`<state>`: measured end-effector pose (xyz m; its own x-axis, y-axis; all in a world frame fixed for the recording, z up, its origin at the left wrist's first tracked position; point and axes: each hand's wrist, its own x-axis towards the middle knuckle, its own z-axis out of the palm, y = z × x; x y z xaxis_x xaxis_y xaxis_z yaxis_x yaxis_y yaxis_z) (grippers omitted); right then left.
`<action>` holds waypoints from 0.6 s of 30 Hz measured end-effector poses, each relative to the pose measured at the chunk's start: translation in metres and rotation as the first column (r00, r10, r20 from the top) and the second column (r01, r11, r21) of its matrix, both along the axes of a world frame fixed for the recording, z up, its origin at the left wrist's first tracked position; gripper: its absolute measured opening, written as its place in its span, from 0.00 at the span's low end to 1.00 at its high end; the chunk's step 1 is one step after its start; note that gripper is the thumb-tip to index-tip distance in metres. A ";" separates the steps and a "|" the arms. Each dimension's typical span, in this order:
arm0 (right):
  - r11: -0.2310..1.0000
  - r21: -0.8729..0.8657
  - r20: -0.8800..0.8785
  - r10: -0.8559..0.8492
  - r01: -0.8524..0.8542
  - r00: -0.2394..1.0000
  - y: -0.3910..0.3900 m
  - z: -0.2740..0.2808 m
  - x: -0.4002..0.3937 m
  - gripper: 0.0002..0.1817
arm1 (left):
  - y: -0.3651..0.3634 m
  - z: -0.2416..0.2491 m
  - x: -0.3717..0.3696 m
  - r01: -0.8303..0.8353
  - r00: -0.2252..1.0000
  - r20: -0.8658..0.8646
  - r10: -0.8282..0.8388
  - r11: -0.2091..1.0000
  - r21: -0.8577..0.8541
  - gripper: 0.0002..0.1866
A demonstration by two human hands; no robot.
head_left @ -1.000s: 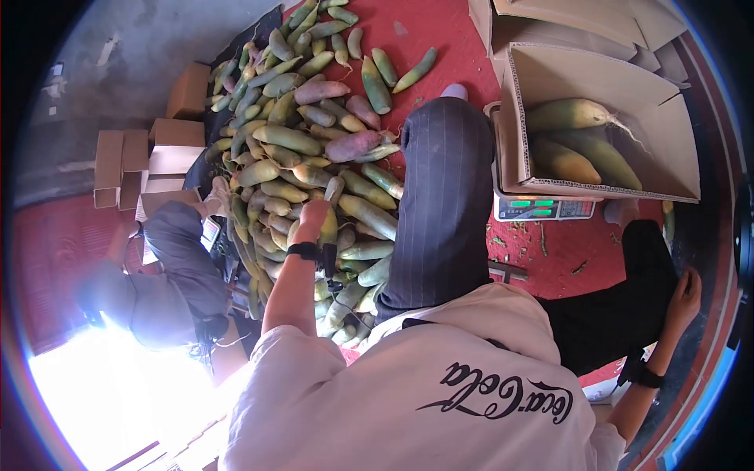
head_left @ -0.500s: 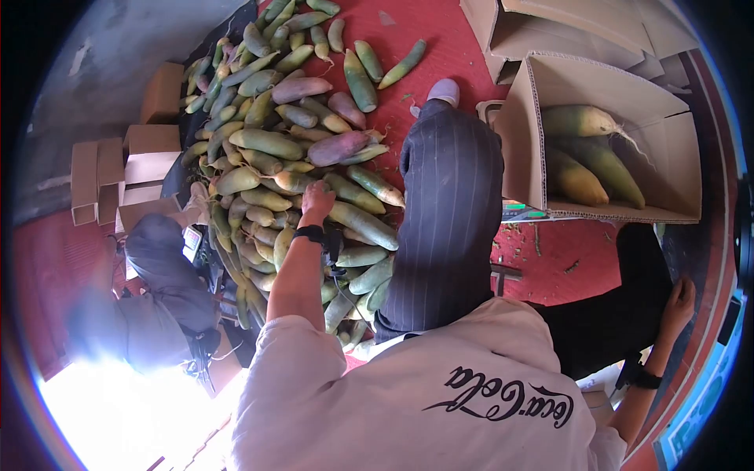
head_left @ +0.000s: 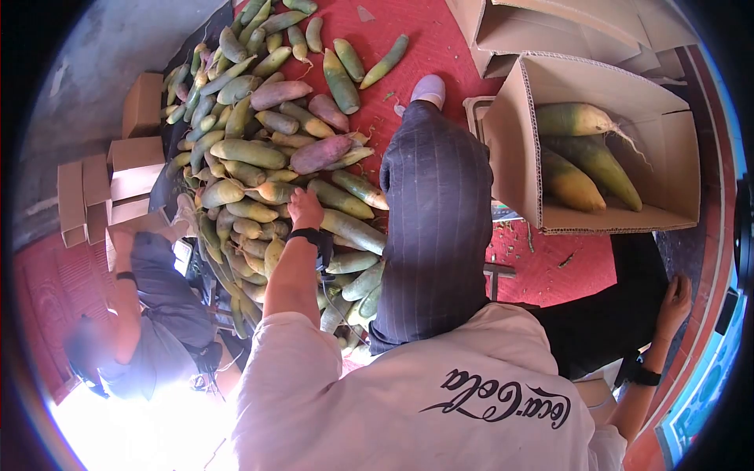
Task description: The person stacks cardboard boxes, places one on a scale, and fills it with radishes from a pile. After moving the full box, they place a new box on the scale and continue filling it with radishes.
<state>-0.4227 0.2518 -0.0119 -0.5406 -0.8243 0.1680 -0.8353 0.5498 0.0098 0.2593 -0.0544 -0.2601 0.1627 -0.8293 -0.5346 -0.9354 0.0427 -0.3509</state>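
My left hand (head_left: 305, 210) is down in a big heap of green radishes (head_left: 250, 153), its fingers curled at the end of a yellowish-green radish (head_left: 275, 191). The fingertips are partly hidden. A long green radish (head_left: 353, 231) lies just right of that hand. My right hand (head_left: 675, 304) rests by my bent right knee at the far right, holding nothing, its fingers loosely extended. Several large radishes (head_left: 572, 169) lie inside an open cardboard box (head_left: 510, 149) in front of my right leg.
More cardboard boxes (head_left: 542, 27) stand behind the open box, and small cartons (head_left: 137, 169) are stacked at the left. Another person (head_left: 157, 306) sits at the lower left by the heap. Leaf scraps lie on the red floor (head_left: 550, 267).
The view has shifted slightly, so the heap and boxes appear further left. My left hand stays at the same spot in the heap. The other person's arm has come into clearer view.
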 end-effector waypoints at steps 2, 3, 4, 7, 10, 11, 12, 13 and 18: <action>1.000 -0.008 -0.012 0.016 -0.016 1.000 -0.001 0.001 0.004 0.08 | 0.010 -0.001 0.002 0.032 0.999 0.013 -0.031 0.999 -0.019 0.16; 1.000 -0.011 -0.011 0.014 -0.014 1.000 -0.001 0.001 0.005 0.08 | 0.017 -0.002 0.001 0.030 0.999 0.019 -0.030 0.999 0.018 0.15; 1.000 -0.020 -0.015 0.013 -0.014 1.000 -0.001 0.001 0.006 0.08 | 0.025 0.000 -0.003 0.027 0.999 0.026 -0.029 0.998 0.054 0.15; 1.000 -0.028 -0.003 -0.004 0.004 1.000 0.001 -0.001 0.001 0.08 | 0.040 0.008 -0.006 0.155 0.986 0.054 -0.158 0.986 0.062 0.12; 0.997 -0.078 0.012 -0.008 0.009 1.000 0.003 -0.004 0.003 0.08 | 0.039 0.014 -0.001 0.168 0.986 0.017 -0.169 0.986 0.016 0.12; 0.993 -0.120 0.014 0.023 -0.021 1.000 0.000 -0.003 0.007 0.07 | 0.038 0.022 0.004 0.068 0.997 -0.045 -0.068 0.998 -0.012 0.13; 0.992 -0.129 0.006 0.004 -0.003 1.000 0.000 -0.002 0.008 0.07 | 0.038 0.029 0.006 -0.034 0.993 -0.111 0.030 0.999 -0.031 0.15; 0.992 -0.128 0.014 -0.002 0.003 1.000 0.001 -0.002 0.009 0.07 | 0.038 0.044 0.005 -0.015 0.993 -0.119 0.010 0.999 -0.040 0.15; 0.982 -0.189 0.051 -0.003 0.013 0.999 -0.005 0.004 0.022 0.07 | 0.029 0.079 0.045 -0.493 0.554 -0.825 0.111 0.843 -0.218 0.19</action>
<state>-0.4010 0.2472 -0.0075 -0.5588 -0.7758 0.2929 -0.8276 0.5444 -0.1370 0.3040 -0.0257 -0.1813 0.1399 -0.9625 -0.2325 -0.7749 -0.2526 0.5794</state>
